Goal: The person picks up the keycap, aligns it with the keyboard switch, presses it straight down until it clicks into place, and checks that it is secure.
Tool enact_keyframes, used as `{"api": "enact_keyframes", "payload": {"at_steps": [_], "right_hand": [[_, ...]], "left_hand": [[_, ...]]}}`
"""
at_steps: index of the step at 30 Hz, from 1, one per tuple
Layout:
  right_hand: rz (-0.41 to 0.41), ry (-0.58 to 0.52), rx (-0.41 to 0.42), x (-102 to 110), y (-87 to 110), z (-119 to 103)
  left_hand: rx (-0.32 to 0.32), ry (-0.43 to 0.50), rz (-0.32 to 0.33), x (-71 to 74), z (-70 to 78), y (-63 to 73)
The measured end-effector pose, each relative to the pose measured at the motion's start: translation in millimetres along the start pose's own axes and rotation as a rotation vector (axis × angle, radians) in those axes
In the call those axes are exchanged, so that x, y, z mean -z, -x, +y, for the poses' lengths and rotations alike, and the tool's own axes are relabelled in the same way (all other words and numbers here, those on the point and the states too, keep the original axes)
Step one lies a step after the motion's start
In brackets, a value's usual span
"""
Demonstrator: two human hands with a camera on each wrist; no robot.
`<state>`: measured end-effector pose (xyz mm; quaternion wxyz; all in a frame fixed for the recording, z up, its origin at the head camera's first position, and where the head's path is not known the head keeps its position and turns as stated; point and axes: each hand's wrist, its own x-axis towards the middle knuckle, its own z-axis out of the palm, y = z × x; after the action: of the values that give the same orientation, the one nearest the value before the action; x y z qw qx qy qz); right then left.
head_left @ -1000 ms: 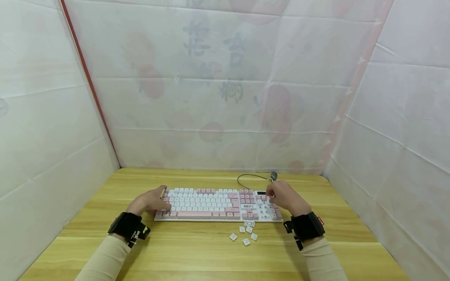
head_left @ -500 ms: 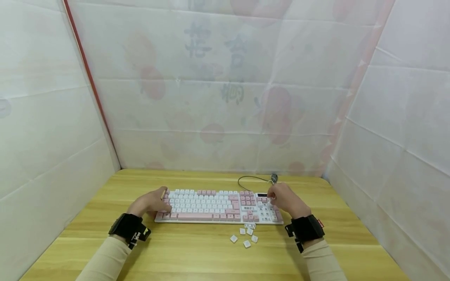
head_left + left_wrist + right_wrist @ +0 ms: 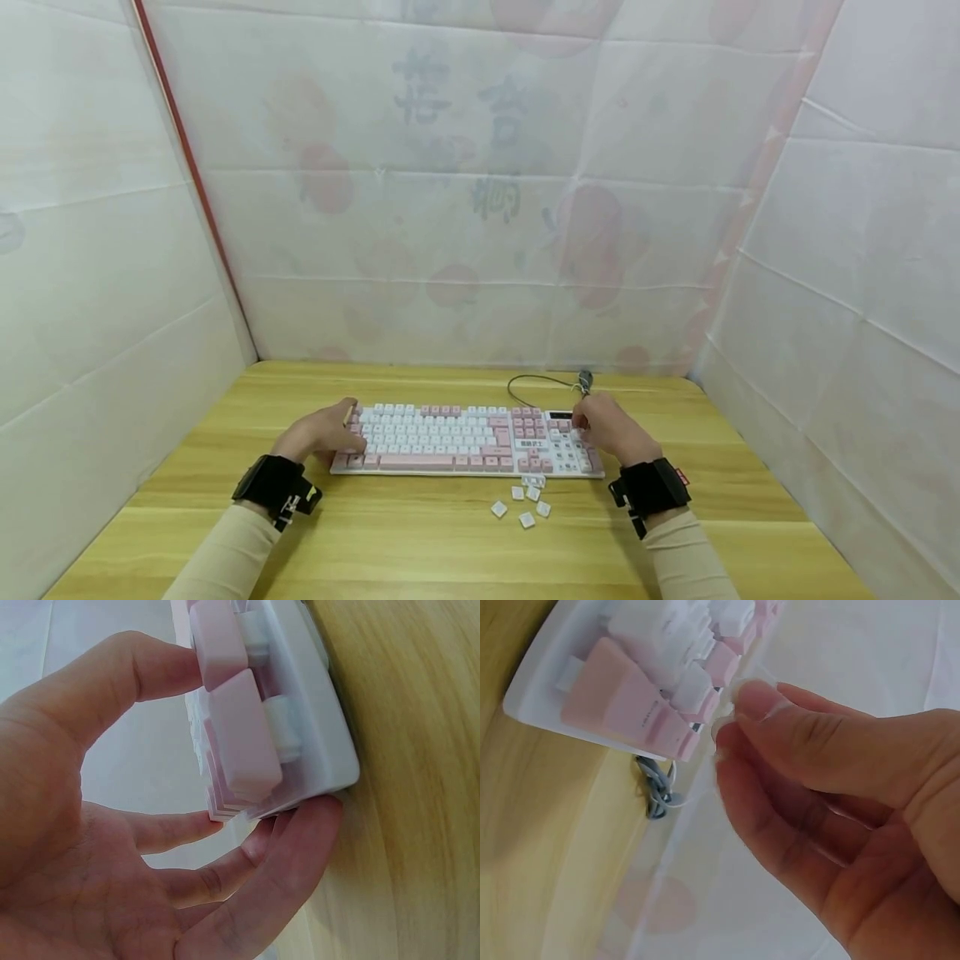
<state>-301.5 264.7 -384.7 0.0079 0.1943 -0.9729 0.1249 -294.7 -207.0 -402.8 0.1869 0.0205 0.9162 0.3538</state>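
Observation:
A white and pink keyboard (image 3: 431, 472) lies lengthwise on the wooden table. My left hand (image 3: 322, 431) grips its left end. In the left wrist view the thumb touches a pink keycap (image 3: 217, 637), while other fingers reach the keyboard's edge. Over the number pad (image 3: 562, 457) at the right end, my right hand (image 3: 611, 429) curls inward with thumb and index tips together. I cannot tell whether those tips pinch a keycap. Dark switch spots show between white caps on the pad. Several loose white keycaps (image 3: 527, 520) lie in front, with a wider whitish piece (image 3: 533, 481) at the front edge.
Behind the keyboard's right end, a dark cable (image 3: 536, 377) runs to a tied bundle (image 3: 585, 381). The wooden table (image 3: 405, 550) ends at pale fabric walls (image 3: 480, 250) at the back and both sides.
My right fingertips have shifted slightly to the right over the number pad. The left hand stays at the keyboard's left end, and the loose keycaps lie as before.

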Motion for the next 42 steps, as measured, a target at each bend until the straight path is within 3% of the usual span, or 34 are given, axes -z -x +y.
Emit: {"api": "enact_keyframes", "payload": {"at_steps": [14,42], "right_hand": [[-0.042,-0.030,0.004,-11,-2.3,8],[-0.009,-0.019,-0.025,-11,1.4,5]], "left_hand": [[0.031,-0.028,0.001,-0.4,1.1,-3.3],[0.024,-0.012,-0.001,0.0,0.6,-3.1]]}}
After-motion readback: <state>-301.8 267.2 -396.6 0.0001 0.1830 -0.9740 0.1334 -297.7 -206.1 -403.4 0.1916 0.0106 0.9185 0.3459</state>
